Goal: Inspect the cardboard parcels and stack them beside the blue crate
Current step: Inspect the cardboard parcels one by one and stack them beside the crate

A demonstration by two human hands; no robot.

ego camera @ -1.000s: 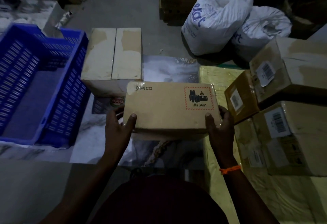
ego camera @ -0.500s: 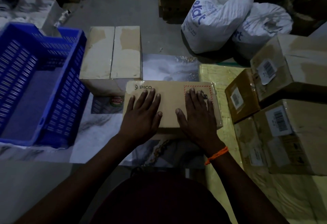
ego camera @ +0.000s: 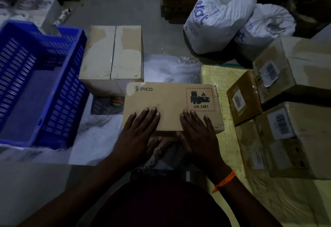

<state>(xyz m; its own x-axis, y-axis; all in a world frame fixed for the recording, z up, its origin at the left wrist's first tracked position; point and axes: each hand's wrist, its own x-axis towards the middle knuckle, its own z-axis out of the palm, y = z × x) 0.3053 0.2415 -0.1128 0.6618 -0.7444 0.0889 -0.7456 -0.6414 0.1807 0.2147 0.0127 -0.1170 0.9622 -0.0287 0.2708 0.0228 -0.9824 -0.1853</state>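
Observation:
A flat brown PICO parcel [ego camera: 168,99] with a red-bordered UN 3481 battery label lies in front of me. My left hand [ego camera: 138,133] rests flat on its near left part, fingers spread. My right hand [ego camera: 197,133], with an orange wrist band, lies flat on its near right part. Neither hand grips it. The blue crate [ego camera: 59,90] stands at the left. A pale taped cardboard box [ego camera: 112,54] sits right beside the crate, just behind the PICO parcel.
Several brown parcels with barcode labels [ego camera: 290,101] are piled at the right on a yellow wrapped surface [ego camera: 220,76]. Two white plastic sacks [ego camera: 220,20] sit behind them. A printed sheet with a round logo [ego camera: 107,103] lies under the pale box.
My hands went from gripping the parcel's two ends to lying flat on its top, then slid back toward its near edge, uncovering the battery label.

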